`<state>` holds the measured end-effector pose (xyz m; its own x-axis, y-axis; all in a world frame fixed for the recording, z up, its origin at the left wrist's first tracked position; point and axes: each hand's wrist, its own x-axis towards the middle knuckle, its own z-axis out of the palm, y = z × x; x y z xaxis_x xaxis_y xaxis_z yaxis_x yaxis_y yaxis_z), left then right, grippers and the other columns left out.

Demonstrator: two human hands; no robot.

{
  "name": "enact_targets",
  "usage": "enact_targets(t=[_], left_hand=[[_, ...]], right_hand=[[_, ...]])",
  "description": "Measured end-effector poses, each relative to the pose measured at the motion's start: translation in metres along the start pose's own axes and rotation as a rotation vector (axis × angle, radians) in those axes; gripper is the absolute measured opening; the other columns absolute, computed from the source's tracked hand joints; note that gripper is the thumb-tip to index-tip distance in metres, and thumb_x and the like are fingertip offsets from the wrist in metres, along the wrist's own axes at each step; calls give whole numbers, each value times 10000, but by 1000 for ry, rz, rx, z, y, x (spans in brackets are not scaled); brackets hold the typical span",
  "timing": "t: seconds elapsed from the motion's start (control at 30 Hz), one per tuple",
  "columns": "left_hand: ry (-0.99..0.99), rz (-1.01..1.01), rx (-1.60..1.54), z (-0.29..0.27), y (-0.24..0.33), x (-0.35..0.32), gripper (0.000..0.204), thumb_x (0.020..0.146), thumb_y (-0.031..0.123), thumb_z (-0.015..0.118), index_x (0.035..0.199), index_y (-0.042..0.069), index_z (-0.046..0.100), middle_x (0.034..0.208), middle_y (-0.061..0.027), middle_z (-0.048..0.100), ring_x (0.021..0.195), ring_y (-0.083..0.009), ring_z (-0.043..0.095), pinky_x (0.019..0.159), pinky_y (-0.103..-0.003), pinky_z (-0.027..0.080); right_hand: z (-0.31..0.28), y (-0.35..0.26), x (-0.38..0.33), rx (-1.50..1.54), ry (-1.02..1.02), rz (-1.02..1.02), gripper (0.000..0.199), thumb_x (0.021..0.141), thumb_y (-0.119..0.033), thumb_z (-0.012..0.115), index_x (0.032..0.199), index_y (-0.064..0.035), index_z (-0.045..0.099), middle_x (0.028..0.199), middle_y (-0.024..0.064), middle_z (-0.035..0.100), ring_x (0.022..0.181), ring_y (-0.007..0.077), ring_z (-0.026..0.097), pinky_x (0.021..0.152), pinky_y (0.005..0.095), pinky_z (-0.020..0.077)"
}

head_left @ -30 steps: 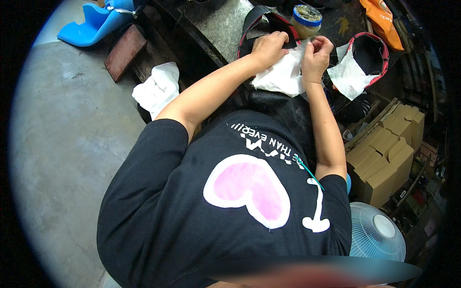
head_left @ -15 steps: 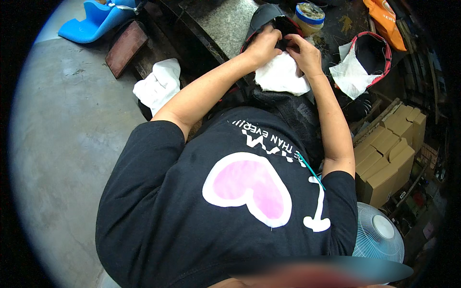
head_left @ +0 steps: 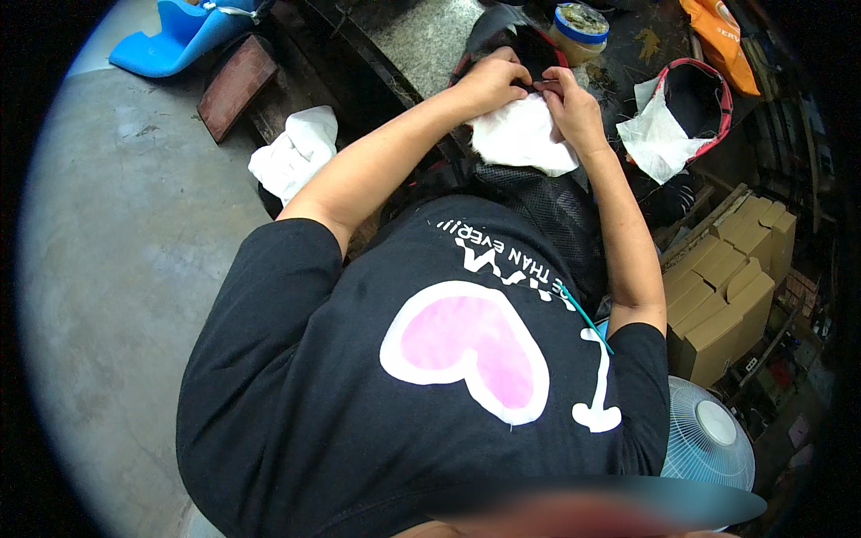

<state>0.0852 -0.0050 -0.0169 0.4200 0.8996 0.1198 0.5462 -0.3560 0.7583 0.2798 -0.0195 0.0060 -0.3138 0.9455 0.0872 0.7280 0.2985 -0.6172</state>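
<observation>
A black cap-like fabric piece (head_left: 507, 29) with a red edge lies at the top centre, and a white cloth (head_left: 525, 139) hangs from its near side over my lap. My left hand (head_left: 491, 85) is closed at the piece's near edge, with fingers curled inside and thumb by the cloth's top. Just to its right, my right hand (head_left: 574, 109) pinches something thin near that same edge; it is too small to name. Farther right lies a similar black piece with a red rim (head_left: 725, 100), with a white cloth (head_left: 662, 142) attached.
A tub with a blue lid (head_left: 579, 34) stands just beyond my hands. An orange bag (head_left: 722, 40) is at the top right. Cardboard boxes (head_left: 731, 282) and a fan (head_left: 708, 430) are at my right. Left are a white cloth (head_left: 300, 152), a brick-red block (head_left: 238, 88) and blue foam (head_left: 179, 40).
Both hands have shifted slightly; the right fingers have drawn closer to the left thumb. The black piece has tilted a little, and the white cloth has moved slightly left.
</observation>
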Motion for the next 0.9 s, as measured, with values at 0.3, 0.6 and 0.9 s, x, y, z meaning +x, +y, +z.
enact_targets(t=[0.3,0.6,0.9], left_hand=[[-18,398,534,-24,15,-79,252,838,133,638,1079,63,657,1169,-83,644,1133,-278,579,946,-362,493],[379,170,318,-56,13,-72,159,776,80,698,926,84,645,956,-97,565,853,-291,629,721,-369,538],[400,-326,-479,-47,-3,-54,486,849,4,611,1271,137,410,917,-100,577,586,-129,618,492,-278,510]], right_hand=[[2,-3,-11,-153,30,-63,346,886,-225,619,1222,-172,556,1021,103,706,920,312,684,787,423,539],[-8,-22,-16,-413,82,-333,443,759,-220,754,1179,-184,618,1092,33,672,1102,256,587,934,415,457],[-14,-42,4,-667,77,-435,425,763,-164,700,1178,-200,615,1109,-1,669,1133,208,583,1058,478,341]])
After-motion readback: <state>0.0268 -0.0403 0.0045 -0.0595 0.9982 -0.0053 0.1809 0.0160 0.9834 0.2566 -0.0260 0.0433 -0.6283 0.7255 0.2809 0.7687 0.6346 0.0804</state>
